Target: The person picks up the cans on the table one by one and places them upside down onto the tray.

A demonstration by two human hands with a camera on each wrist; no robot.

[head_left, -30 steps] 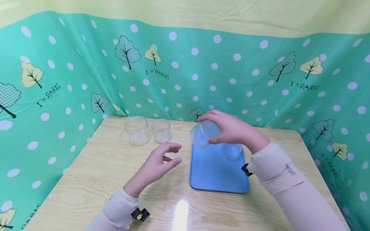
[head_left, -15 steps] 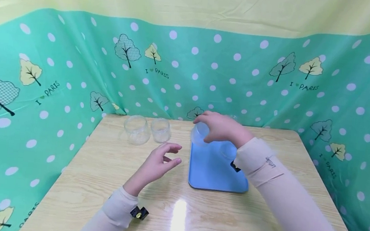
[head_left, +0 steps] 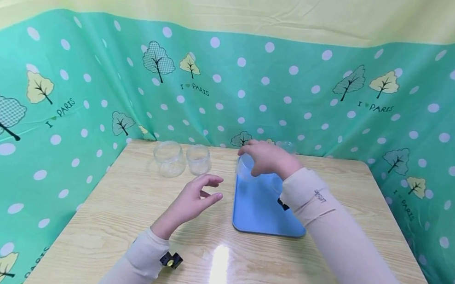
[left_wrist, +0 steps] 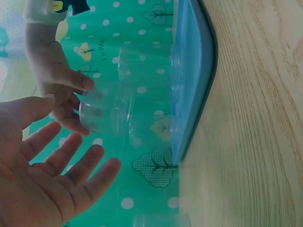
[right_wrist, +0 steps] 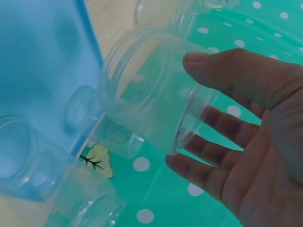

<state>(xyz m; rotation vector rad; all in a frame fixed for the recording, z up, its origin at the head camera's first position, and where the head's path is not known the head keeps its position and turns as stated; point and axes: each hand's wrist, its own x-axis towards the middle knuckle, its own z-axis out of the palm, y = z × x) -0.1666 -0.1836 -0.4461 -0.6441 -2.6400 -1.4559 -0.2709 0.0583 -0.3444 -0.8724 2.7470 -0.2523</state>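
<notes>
My right hand (head_left: 268, 158) grips a clear plastic jar (right_wrist: 151, 94) by its base, thumb on one side and fingers on the other. The jar is upside down, its threaded mouth facing the blue tray (head_left: 267, 215). Beneath it, a smaller clear jar (left_wrist: 149, 132) stands on the tray's back left; whether they touch I cannot tell. Another clear jar (right_wrist: 71, 184) stands on the tray, mostly hidden behind the right arm in the head view. My left hand (head_left: 189, 203) hovers over the table left of the tray, fingers loosely bent, holding nothing.
Two clear jars, one wider (head_left: 169, 160) and one narrower (head_left: 198, 160), stand at the back left of the wooden table (head_left: 127, 224). A green dotted curtain (head_left: 225, 81) hangs behind the table and along both sides.
The right hand has lowered the jar slightly towards the tray's back left corner, and the right forearm has swung left. The left hand has stayed almost still.
</notes>
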